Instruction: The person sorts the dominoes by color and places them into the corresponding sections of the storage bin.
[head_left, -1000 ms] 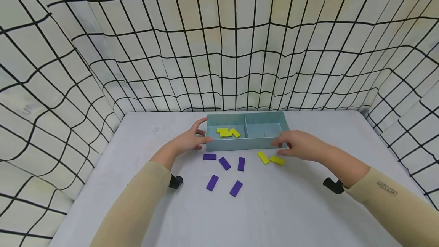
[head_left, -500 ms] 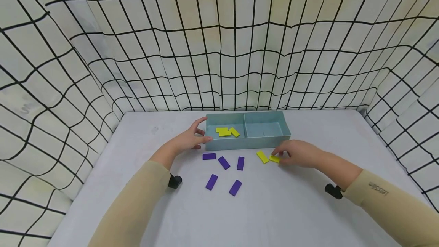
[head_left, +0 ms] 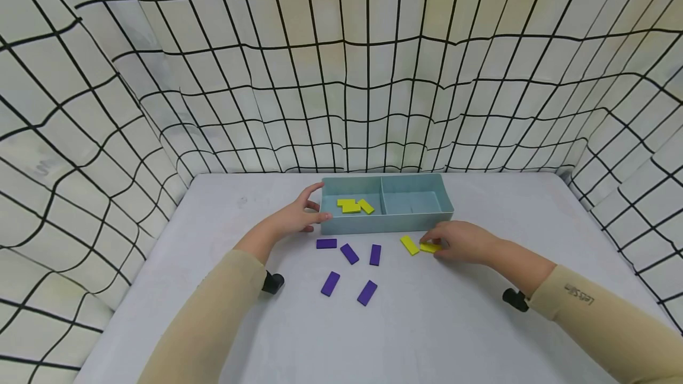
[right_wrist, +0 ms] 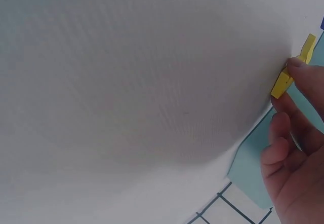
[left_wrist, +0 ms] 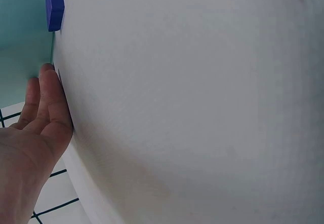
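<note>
Right of centre, the right hand (head_left: 462, 242) pinches a yellow tile (head_left: 430, 248) on the desk (head_left: 448, 325); a firm, level grip should clear the neighbouring tile (head_left: 409, 245), while the left hand (head_left: 293, 217), clamped on the left end of the tray (head_left: 386, 224), should steady it.

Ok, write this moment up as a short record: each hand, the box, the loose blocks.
left hand: holds the left end of the box
right hand: pinches a yellow block in front of the box
box: two compartments, yellow blocks in the left one
loose on table: five purple blocks, plus another yellow block
</note>
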`<state>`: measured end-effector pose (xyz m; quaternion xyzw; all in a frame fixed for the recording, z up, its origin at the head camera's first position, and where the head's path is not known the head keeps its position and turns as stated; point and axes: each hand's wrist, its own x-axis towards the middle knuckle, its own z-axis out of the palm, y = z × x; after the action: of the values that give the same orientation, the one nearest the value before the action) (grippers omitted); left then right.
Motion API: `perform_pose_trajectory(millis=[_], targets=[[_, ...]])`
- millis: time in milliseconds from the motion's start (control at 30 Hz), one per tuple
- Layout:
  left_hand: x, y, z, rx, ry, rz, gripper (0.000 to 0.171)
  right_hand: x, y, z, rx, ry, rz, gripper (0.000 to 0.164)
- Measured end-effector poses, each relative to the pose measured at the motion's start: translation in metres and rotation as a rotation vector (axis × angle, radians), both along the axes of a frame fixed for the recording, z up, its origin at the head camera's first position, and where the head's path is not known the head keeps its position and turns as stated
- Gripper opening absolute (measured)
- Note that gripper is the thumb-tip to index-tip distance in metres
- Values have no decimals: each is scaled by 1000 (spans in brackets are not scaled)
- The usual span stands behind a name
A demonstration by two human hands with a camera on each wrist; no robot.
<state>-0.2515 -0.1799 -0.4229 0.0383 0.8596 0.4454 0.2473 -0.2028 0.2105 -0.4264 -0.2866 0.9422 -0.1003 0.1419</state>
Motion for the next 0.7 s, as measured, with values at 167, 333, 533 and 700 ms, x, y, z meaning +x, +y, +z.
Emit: perform_pose_trajectory(millis=[167, 333, 533, 700], targets=[[0, -1, 0, 1, 1, -7, 91, 0, 2, 3, -3, 9, -3, 31], [1, -1, 1, 8, -1, -9, 91, -1, 10, 13, -34, 13, -13, 30], [4, -1, 4, 28, -2, -9, 90, -2, 17, 29, -81, 31, 24, 29], [3, -1, 4, 10, 1, -13, 91, -5, 14, 43, -93, 54, 54, 29]])
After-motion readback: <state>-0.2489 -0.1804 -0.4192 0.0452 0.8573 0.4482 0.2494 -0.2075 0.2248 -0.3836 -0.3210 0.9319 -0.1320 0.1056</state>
